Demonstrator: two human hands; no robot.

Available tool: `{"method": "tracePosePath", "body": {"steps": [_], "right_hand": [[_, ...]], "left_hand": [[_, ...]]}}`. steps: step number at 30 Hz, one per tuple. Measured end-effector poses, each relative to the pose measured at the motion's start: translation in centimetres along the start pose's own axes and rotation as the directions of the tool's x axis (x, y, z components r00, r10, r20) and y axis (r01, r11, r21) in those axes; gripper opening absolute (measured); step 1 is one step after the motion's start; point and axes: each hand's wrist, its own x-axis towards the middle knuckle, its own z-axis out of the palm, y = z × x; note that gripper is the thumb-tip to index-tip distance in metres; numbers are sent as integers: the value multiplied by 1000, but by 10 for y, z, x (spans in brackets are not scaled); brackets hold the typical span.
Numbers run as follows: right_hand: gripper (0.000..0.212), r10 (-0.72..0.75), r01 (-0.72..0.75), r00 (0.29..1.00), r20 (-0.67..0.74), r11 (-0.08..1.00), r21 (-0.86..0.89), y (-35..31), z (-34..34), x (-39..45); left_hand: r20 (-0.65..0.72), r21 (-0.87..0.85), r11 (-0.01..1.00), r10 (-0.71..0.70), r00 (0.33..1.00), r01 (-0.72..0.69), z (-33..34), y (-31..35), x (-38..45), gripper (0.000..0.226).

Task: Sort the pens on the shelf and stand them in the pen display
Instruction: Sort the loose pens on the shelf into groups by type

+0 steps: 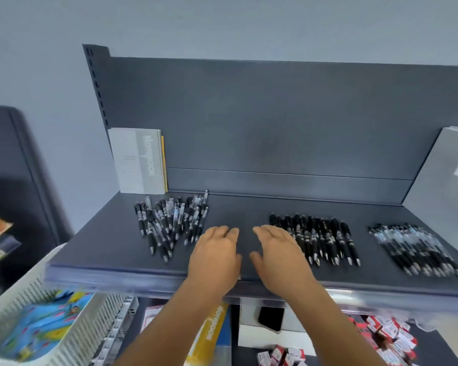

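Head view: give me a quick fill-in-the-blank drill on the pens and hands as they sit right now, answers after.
1. The dark grey metal shelf carries ____ separate groups of pens.
2. The jumbled pile of black-and-clear pens lies nearest the ____ hand.
3. The right hand partly covers the near-left edge of the neat row of ____ pens.
4. Both hands hold ____.

Missing words: three; left; black; nothing

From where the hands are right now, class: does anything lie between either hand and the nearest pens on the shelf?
Nothing visible does. The left hand rests open on bare shelf beside the loose pile of pens, and the right hand lies open at the edge of the middle row of pens. No pen display can be made out.
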Motion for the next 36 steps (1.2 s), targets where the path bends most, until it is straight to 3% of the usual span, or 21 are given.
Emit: {"method": "tracePosePath", "body": {"steps": [7, 15, 24, 30, 36], "right_hand": [[56, -27, 26, 999, 43, 999, 22, -51, 22, 12], [55, -63, 61, 991, 114, 998, 18, -66, 45, 38], [51, -170, 161, 951, 259, 985, 56, -72, 77, 83], [23, -41, 29, 974, 223, 998, 59, -66, 81, 95], [26, 6, -16, 979, 205, 999, 48, -73, 81, 100]], "left_hand": [[9, 27, 997, -69, 998, 69, -13, -55, -18, 59], [26, 10, 989, -146, 989, 145, -6, -87, -9, 50], [28, 47, 994, -95, 995, 94, 10, -104, 23, 39], [19, 80, 988, -132, 991, 130, 13, -110, 31, 31], [-3, 84, 973, -214, 977, 214, 10, -106, 41, 21]]}}
